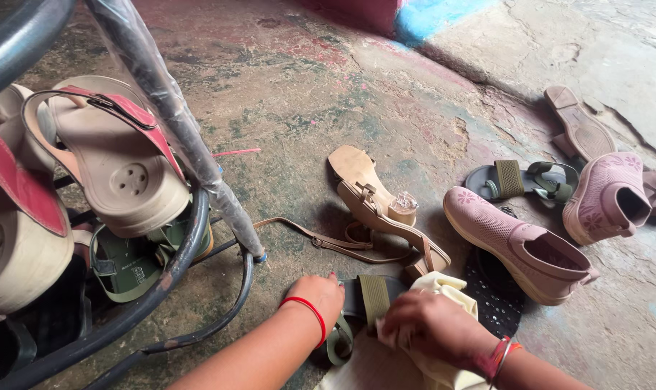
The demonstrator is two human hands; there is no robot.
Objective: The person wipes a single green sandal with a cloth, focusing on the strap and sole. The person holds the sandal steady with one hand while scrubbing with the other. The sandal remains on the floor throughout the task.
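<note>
Down on the worn floor, the right hand [435, 326] bunches its fingers around a pale yellow cloth [443, 289] pressed on an olive-strapped sandal [368, 300], which the left hand [319, 295] pins flat. Wiping looks underway; its mate [523, 180], pink shoes [519, 245] and tan heels [378, 202] lie beyond, seemingly waiting, while others sit on the rack [191, 238].

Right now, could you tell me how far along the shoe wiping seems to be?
Looks done: sandals sit on the metal rack. In hand: the left hand steadies an olive-strapped sandal while the right hand rubs it with a pale cloth. Left: pink shoes, tan heels and another olive sandal lie on the floor.
</note>
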